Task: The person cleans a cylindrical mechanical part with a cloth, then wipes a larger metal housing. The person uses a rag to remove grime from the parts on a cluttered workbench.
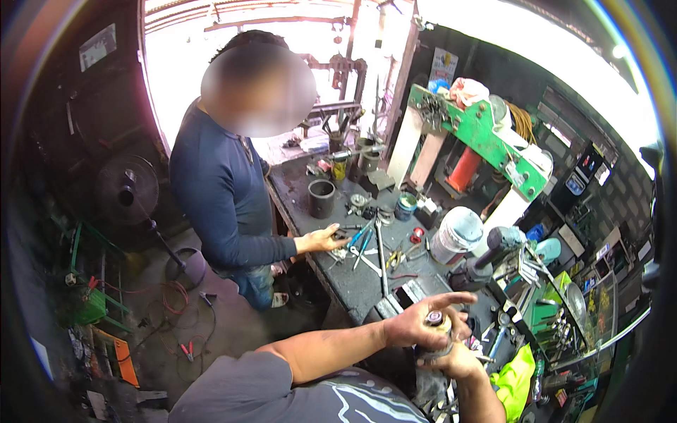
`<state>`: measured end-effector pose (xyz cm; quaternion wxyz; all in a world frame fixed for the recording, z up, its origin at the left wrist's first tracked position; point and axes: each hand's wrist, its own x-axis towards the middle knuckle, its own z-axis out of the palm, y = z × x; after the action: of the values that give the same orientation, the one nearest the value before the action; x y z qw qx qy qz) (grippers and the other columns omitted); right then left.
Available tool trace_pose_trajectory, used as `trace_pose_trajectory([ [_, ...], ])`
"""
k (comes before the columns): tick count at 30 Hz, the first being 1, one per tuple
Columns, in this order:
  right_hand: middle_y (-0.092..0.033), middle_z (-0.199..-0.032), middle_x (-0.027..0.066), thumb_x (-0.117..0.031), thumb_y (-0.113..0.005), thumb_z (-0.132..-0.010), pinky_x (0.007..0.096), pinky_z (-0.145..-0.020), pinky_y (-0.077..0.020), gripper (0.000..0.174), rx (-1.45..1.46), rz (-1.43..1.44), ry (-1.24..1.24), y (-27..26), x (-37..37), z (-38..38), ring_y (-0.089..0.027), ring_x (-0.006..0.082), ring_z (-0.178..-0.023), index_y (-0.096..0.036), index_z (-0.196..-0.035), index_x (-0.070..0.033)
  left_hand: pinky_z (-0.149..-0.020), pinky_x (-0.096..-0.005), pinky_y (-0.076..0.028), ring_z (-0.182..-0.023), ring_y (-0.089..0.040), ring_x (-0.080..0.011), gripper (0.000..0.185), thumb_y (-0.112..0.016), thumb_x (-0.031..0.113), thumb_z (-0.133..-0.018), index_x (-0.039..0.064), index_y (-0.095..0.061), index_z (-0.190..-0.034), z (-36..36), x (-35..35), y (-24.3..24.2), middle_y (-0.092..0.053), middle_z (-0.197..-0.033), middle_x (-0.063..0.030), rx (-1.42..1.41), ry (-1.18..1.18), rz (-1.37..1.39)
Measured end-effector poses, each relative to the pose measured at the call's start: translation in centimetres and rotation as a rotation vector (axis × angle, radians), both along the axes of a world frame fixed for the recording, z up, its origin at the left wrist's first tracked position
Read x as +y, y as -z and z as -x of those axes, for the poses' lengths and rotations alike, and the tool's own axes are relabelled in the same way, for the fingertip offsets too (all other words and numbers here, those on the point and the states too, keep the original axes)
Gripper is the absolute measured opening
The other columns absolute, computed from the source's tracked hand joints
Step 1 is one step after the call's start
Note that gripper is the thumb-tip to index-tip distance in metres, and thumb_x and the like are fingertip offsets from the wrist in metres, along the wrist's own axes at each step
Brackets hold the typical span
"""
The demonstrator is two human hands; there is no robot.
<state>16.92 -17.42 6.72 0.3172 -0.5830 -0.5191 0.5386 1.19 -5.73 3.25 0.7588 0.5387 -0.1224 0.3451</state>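
Note:
My left hand (411, 325) is wrapped around the upper part of a cylindrical metal part (435, 318), its index finger stretched out to the right. The round end of the part faces up between thumb and fingers. Just below, my right hand (454, 360) grips the lower portion of the same part. Most of the part is hidden by my hands, so its exact kind cannot be told. Beyond my left hand sits a bench vise (394, 304) at the edge of the dark workbench (338, 283).
A person (211, 174) stands at the bench's left side, one hand (322, 239) held out over it. A combination wrench (381, 259), pliers (394, 259), a plastic bucket (456, 238), a cordless power tool (484, 259) and a metal cylinder (321, 200) occupy the bench. Behind stands a green press frame (476, 135).

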Motion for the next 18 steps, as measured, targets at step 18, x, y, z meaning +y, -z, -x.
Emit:
trace_pose_trajectory([
  [18, -0.082, -0.111, 0.0081, -0.008, -0.068, -0.109, 0.0371, -0.098, -0.0564, 0.021, -0.604, -0.670, 0.893, -2.6, -6.6, -12.3, -0.073, 0.0186, -0.103, -0.077, -0.124, 0.003, -0.109, -0.0503, -0.055, -0.106, -0.071, -0.0264, 0.010, -0.078, 0.013, -0.101, 0.010, -0.071, -0.109, -3.7, 2.2, 4.9, -0.073, -0.103, -0.0078, -0.052, -0.191, 1.077],
])
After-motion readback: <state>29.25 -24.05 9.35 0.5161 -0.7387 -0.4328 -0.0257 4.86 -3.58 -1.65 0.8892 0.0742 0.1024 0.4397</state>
